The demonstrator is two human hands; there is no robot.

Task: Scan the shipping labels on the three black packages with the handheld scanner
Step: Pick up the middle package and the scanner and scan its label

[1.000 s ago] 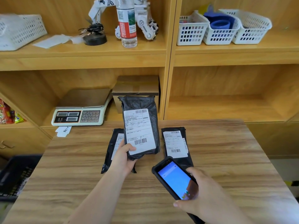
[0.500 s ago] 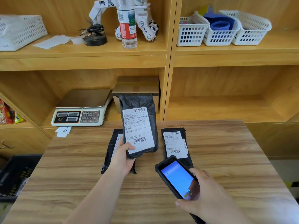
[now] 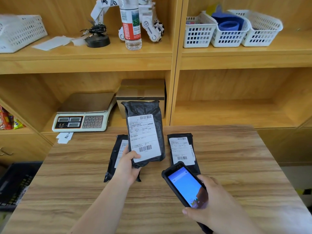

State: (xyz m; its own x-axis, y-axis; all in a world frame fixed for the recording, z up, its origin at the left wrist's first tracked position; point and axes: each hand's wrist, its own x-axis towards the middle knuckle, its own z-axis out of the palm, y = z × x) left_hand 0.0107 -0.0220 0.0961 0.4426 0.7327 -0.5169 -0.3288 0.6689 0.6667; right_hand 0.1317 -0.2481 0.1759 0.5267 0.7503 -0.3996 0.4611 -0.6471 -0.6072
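My left hand [image 3: 128,166] grips the lower edge of a black package [image 3: 157,112] and holds it upright above the table, its white shipping label [image 3: 143,137] facing me. Behind that hand a second black package [image 3: 116,154] lies flat, partly hidden. A third black package [image 3: 181,149] lies flat to the right, label up. My right hand [image 3: 217,206] holds the handheld scanner [image 3: 184,184], a black phone-like device with a lit blue screen, low and right of the raised package, its top end pointing toward the packages.
The wooden table [image 3: 236,166] stands against wooden shelves. A weighing scale [image 3: 81,122] and a cardboard box [image 3: 141,92] sit on the lower shelf behind. A water bottle [image 3: 131,26] and white baskets [image 3: 231,29] are above. A dark crate [image 3: 15,183] is at the left.
The raised package has shifted slightly up and away in my left hand. The scanner has edged forward and right a little toward the packages.
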